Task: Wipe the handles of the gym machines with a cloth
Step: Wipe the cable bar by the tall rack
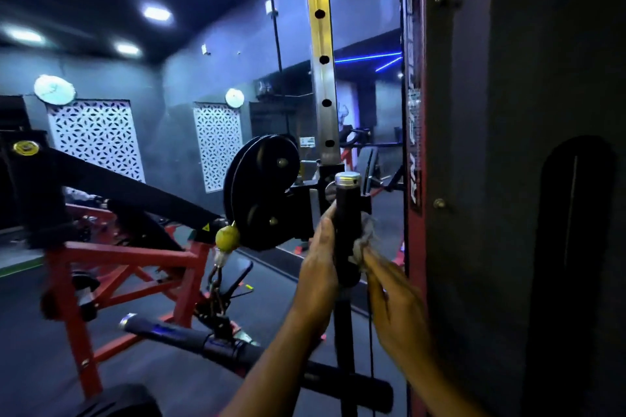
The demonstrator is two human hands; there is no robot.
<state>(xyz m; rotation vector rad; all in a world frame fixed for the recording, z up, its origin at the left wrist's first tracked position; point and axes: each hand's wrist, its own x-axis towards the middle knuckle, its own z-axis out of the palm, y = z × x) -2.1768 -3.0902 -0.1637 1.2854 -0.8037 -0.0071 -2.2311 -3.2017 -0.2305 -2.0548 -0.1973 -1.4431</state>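
An upright black handle [347,210] with a silver cap stands on the cable machine, just right of centre. My left hand [320,261] grips its left side, thumb up along the grip. My right hand [393,294] pinches a small grey cloth [364,237] against the handle's right side. A second black handle [189,340] with a shiny tip lies horizontally at lower left, hanging by a chain below a yellow ball [227,238].
A black pulley wheel [262,191] sits left of the handle. The perforated steel upright [321,54] rises behind it. A red frame post [415,145] and a dark panel stand close on the right. A red and black machine [111,267] fills the left.
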